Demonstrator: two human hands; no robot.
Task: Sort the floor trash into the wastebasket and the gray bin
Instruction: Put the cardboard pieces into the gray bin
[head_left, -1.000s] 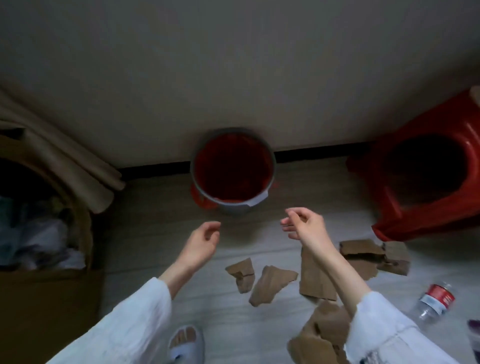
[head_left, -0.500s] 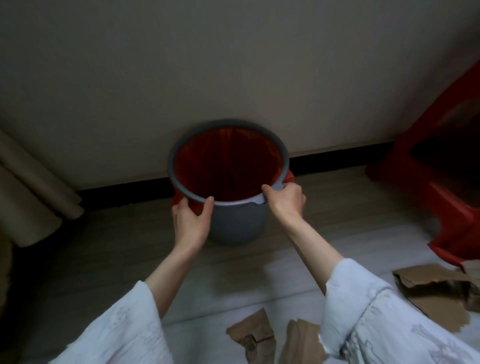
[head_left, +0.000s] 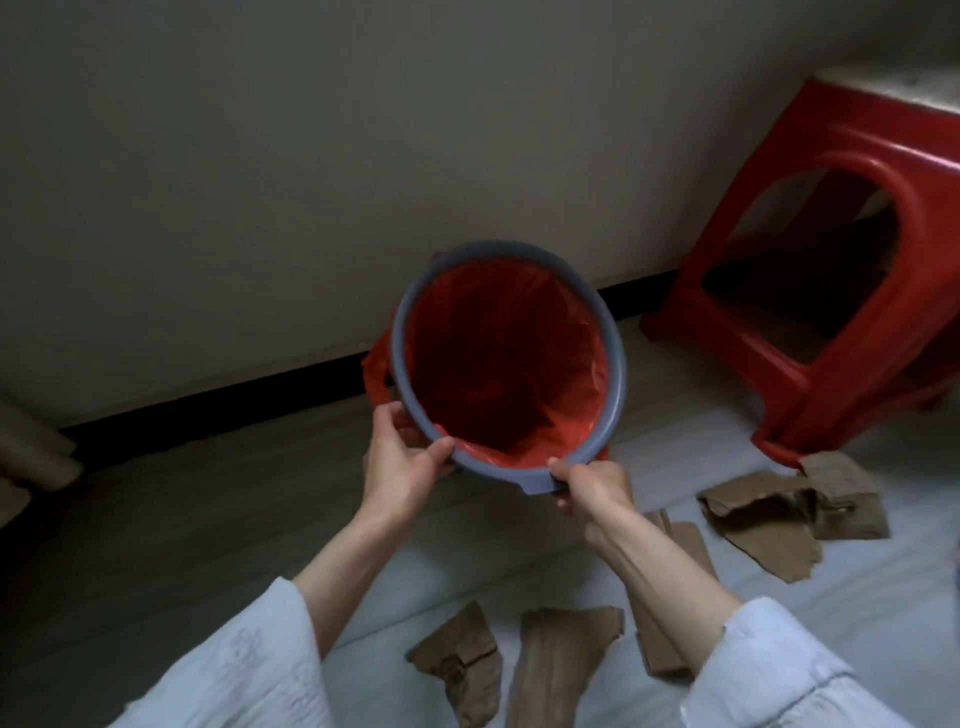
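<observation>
Two big things first: pale wall (head_left: 260, 182) w/ dark baseboard along its foot, and wood-look floor (head_left: 182, 545) below it. Red plastic stool (head_left: 810, 291) stands at right, near the wall. Gray bin (head_left: 615, 364), lined w/ a red bag (head_left: 498, 364), is in the middle, tilted so its mouth faces the camera; can't tell if its base touches the floor. Both white sleeves reach up from the bottom edge. Left hand (head_left: 400, 462) grips the near-left rim, thumb over the top, fingers curled under. Right hand (head_left: 592, 491) pinches the near-right rim at its gray tab, fingers wrapped around it. Torn cardboard pieces (head_left: 763, 514) lie on the floor just beside the stool's foot; more scraps (head_left: 561, 660) lie btwn the forearms, near the bottom. Beige fabric roll (head_left: 31, 452) at far left.
</observation>
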